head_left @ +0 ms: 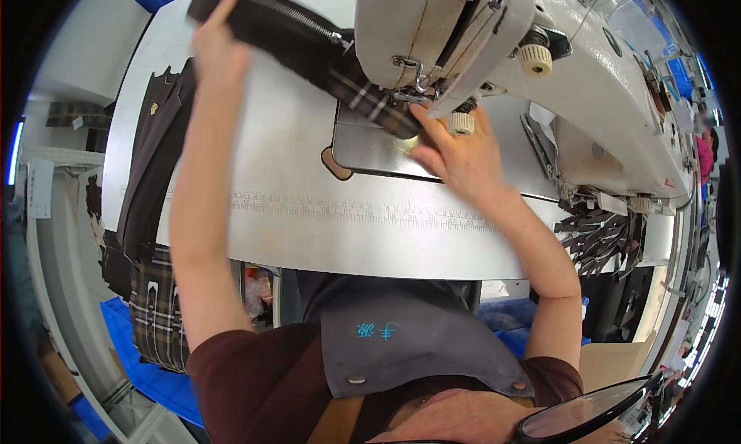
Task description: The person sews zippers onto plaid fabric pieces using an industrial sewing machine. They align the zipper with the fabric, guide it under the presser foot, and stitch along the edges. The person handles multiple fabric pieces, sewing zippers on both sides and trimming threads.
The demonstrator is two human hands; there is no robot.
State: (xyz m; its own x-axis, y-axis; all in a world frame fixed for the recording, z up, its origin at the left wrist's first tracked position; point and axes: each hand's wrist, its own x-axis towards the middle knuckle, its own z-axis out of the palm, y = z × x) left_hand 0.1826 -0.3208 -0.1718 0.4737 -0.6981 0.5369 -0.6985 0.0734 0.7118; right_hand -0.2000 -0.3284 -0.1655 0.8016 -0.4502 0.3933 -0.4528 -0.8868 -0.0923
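A long dark fabric piece [289, 47] with a metal zipper and a brown plaid end [363, 97] runs from the far left to the sewing machine's presser foot [413, 95]. My left hand [220, 54], slightly blurred, grips its far left end; the thumb is hard to make out. Beside the needle, my right hand [461, 152] rests with its index finger stretched against the plaid end and the thumb apart from it. Some of its other fingers are hidden behind the machine's knob [461, 123].
The white sewing machine [610, 81] fills the far right. Dark and plaid garment pieces [158, 212] hang over the table's left edge. Tweezers or snips [538, 147] lie by the machine bed. Dark strips [606, 239] are bunched at right. A ruler scale [347, 209] crosses the table.
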